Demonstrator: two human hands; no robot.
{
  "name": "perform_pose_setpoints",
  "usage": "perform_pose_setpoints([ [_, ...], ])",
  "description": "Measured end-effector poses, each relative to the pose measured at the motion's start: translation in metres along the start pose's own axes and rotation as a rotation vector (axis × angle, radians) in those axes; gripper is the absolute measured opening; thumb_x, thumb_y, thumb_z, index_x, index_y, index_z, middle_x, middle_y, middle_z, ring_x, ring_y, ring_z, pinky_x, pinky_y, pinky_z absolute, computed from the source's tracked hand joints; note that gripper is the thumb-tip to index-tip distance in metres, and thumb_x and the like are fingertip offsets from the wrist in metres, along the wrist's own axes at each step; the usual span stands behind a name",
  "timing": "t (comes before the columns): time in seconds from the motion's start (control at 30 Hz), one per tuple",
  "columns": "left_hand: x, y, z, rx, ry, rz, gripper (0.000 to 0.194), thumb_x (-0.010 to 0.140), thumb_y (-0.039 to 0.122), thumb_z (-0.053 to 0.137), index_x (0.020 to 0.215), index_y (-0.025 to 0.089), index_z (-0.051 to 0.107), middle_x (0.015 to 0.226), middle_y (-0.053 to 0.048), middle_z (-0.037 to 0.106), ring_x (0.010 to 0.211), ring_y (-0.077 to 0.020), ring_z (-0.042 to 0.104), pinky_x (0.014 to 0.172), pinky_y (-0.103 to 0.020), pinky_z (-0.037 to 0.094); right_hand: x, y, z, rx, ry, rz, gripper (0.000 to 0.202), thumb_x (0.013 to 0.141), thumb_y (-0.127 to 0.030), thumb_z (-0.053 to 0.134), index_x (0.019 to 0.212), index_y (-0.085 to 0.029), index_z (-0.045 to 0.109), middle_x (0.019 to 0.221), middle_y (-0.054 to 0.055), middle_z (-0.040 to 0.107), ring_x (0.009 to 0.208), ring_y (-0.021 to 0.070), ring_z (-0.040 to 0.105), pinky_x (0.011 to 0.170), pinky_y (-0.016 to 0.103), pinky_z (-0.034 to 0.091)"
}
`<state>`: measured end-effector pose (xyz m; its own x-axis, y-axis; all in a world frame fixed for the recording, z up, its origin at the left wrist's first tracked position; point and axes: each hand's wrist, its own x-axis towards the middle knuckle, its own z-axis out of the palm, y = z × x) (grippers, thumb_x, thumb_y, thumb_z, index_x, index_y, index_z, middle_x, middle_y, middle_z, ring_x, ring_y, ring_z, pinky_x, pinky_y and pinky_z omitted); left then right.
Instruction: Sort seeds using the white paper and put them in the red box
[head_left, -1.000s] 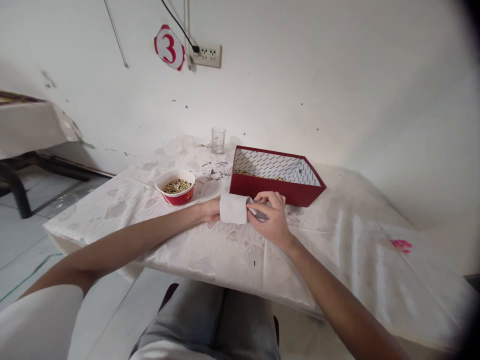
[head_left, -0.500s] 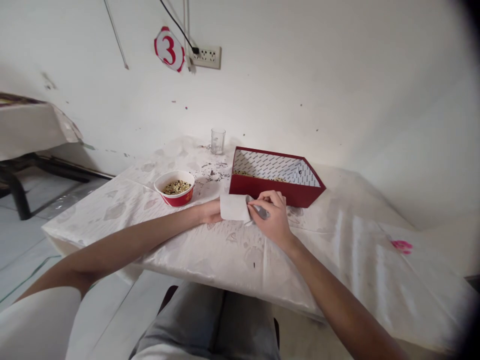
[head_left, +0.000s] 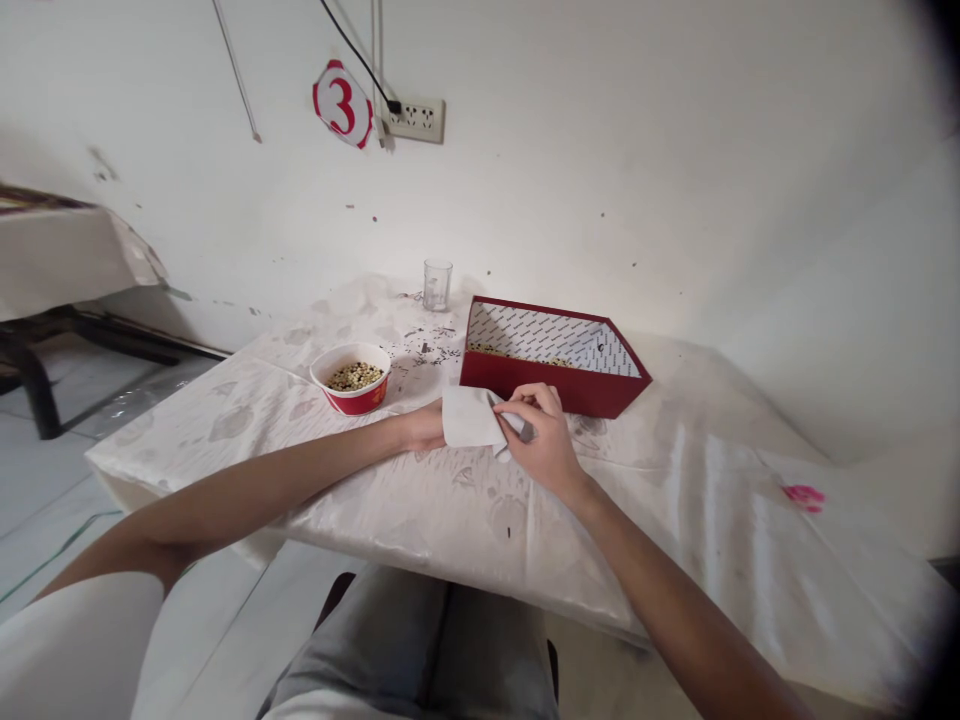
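Observation:
A folded piece of white paper (head_left: pixel 469 416) is held up just above the table, in front of the red box. My left hand (head_left: pixel 427 425) grips it from the left, its fingers mostly hidden behind the sheet. From the right, my right hand (head_left: pixel 544 430) pinches the paper's right edge between thumb and fingers, where it is creased and folded over. Behind my hands stands the open red box (head_left: pixel 555 387), with a white patterned lining and small mixed grains along its bottom. A red and white paper bowl (head_left: pixel 358 400) holding light and dark grains sits left of it.
A clear drinking glass (head_left: pixel 437 287) stands near the wall, with dark bits (head_left: pixel 425 348) scattered before it. The table wears a pale shiny cloth (head_left: pixel 420 520). A power socket (head_left: pixel 420 118) with a plugged-in cable is on the wall. Another table (head_left: pixel 67 245) stands at the left.
Both hands remain at the paper in nearly the same place. The paper's right edge has shifted slightly, with the fold hanging a little lower. The view has tilted slightly.

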<state>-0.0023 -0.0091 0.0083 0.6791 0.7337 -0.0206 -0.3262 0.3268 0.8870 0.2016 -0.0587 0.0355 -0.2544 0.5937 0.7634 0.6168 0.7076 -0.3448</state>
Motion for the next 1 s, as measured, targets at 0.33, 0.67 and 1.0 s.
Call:
perform_pose_setpoints([
  [0.33,0.005,-0.002,-0.007,0.0,-0.006,0.039,0.044,0.072,0.027,0.089,0.109,0.01,0.075,0.11,-0.018,0.078,0.096,-0.0262,0.075,0.091,-0.036,0.055,0.0,0.002,0.0,-0.004,0.051,-0.03,0.014,0.093,-0.018,0.069,0.099,-0.027,0.079,0.096,0.005,0.061,0.086,0.0206,0.056,0.08,0.041,0.049],
  [0.67,0.01,-0.007,-0.01,-0.017,0.016,0.058,0.041,0.067,0.026,0.091,0.103,0.012,0.075,0.1,-0.015,0.079,0.088,-0.0263,0.075,0.084,-0.039,0.058,-0.001,0.002,0.002,-0.015,0.072,-0.027,0.011,0.093,-0.019,0.07,0.097,-0.025,0.078,0.094,0.006,0.061,0.085,0.0206,0.056,0.078,0.04,0.05],
  [1.0,0.01,-0.01,-0.01,-0.046,0.071,0.101,0.039,0.068,0.023,0.092,0.101,0.015,0.074,0.093,-0.01,0.079,0.08,-0.021,0.075,0.076,-0.032,0.059,-0.001,-0.003,0.001,0.007,0.013,0.025,0.011,0.091,-0.018,0.068,0.093,-0.025,0.077,0.094,0.005,0.06,0.087,0.0205,0.057,0.079,0.041,0.051],
])
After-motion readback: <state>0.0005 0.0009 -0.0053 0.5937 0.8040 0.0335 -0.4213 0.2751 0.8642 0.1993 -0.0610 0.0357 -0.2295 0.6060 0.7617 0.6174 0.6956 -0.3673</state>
